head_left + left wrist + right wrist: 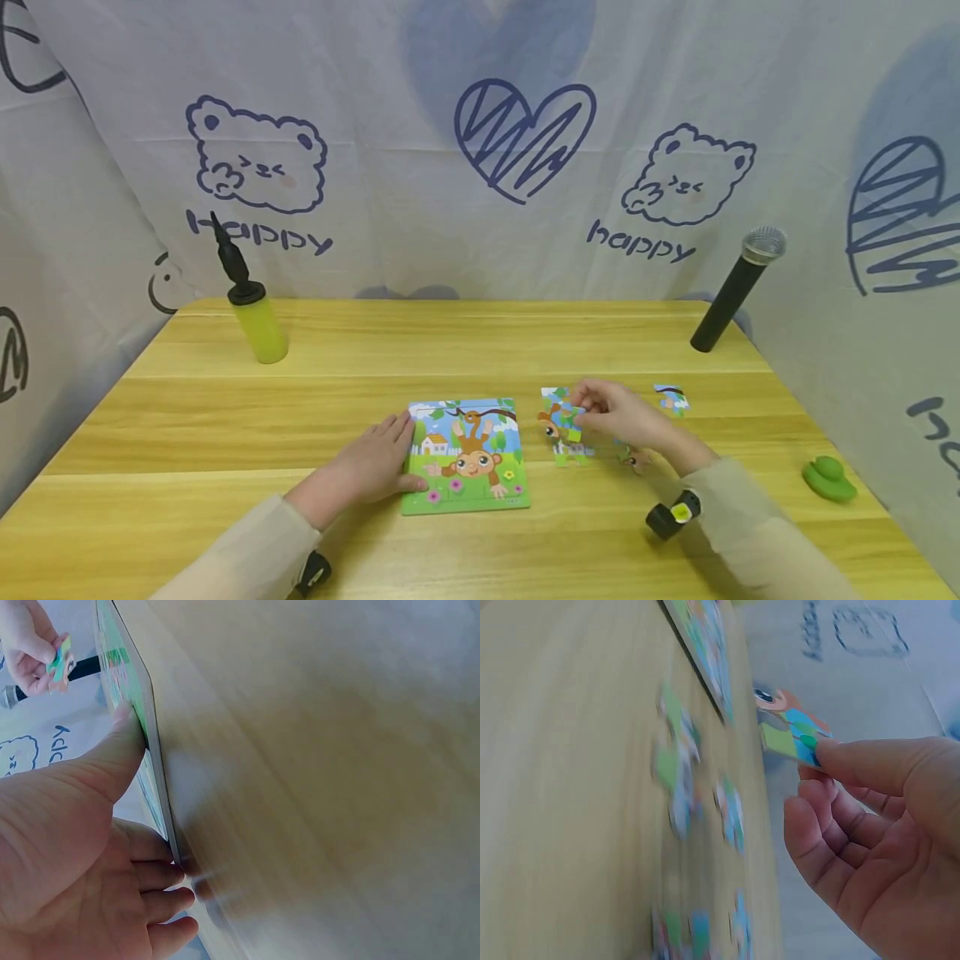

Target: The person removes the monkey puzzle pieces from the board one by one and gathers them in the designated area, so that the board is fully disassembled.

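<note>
A square jigsaw board [465,505] with a monkey picture lies flat on the wooden table. My left hand [367,465] rests at its left side, thumb over the top face and straight fingers along the edge, as the left wrist view shows. To the right of the board, my right hand [622,414] pinches a jigsaw piece [780,741] between thumb and fingertips, raised above the table. This piece shows an eye, brown, blue and light green. Below it lie loose jigsaw pieces [573,456], blurred in the right wrist view.
Another loose piece [672,400] lies farther right. A yellow hand pump [261,329] stands at the back left, a microphone [726,304] at the back right. Near the right edge sits a green toy [828,479]. A printed cloth [390,167] hangs behind the table [225,433].
</note>
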Demonstrator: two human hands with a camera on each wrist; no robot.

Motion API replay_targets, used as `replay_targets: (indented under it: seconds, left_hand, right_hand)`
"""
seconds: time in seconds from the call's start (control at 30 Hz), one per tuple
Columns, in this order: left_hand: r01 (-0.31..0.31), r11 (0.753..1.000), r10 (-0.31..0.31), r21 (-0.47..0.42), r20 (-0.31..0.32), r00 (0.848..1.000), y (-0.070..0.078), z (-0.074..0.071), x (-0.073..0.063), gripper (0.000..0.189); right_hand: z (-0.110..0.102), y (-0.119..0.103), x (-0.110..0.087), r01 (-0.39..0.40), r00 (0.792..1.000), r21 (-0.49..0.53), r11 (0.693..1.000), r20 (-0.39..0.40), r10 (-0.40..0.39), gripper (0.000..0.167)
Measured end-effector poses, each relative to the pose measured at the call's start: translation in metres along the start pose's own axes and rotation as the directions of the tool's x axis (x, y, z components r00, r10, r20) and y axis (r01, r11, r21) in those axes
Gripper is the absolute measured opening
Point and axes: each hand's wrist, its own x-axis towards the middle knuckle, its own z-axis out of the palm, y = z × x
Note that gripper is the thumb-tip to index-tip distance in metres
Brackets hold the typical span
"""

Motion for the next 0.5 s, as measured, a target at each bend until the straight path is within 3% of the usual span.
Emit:
replay_targets:
  seconds: [0.3,0.5]
  left_hand:
    - [0.0,1.0,0.0,-0.003,0.002,1.0,0.001,-0.001,-0.001,0.085]
    - [0.0,1.0,0.0,-0.006,0.002,1.0,0.002,-0.002,-0.001,0.084]
  right_hand:
    - [-0.046,0.033,-0.036,-0.1,0.985,0.04,0.994,-0.134,0.104,0.014]
    - [-0.073,0.052,-0.061,-0.202,0.973,0.044,0.978,-0.108,0.206,0.017]
